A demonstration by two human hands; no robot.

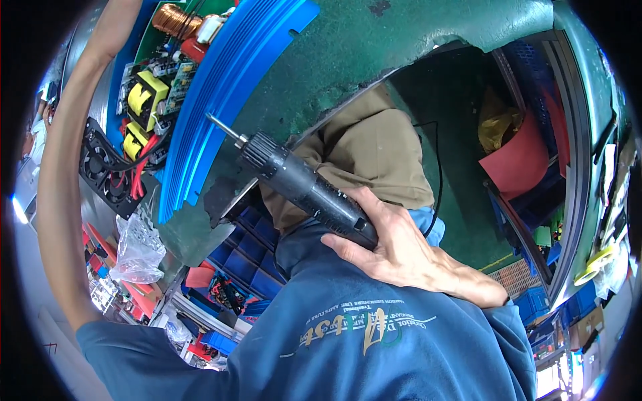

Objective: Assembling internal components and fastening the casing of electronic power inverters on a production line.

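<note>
My right hand [394, 244] is wrapped round the black body of an electric screwdriver [301, 190]. Its bit points up and left, right beside the ribbed side of a blue finned metal housing [231, 80]. Inside the housing is circuitry with a copper coil [175, 21], yellow transformers [146, 93] and red wires. Two black cooling fans [110, 167] lie at its near left end. My left arm reaches up past the housing's left side, and only the base of my left hand [119, 23] shows at the top edge; its fingers are out of the picture.
The green worktop [361, 50] has a worn, ragged front edge. A clear plastic bag [139, 250] lies near the fans. Blue parts bins [244, 257] stand below on the left. Shelving on the right holds a red sheet [518, 160] and a yellow bag [496, 120]. A black cord [439, 167] hangs by my knee.
</note>
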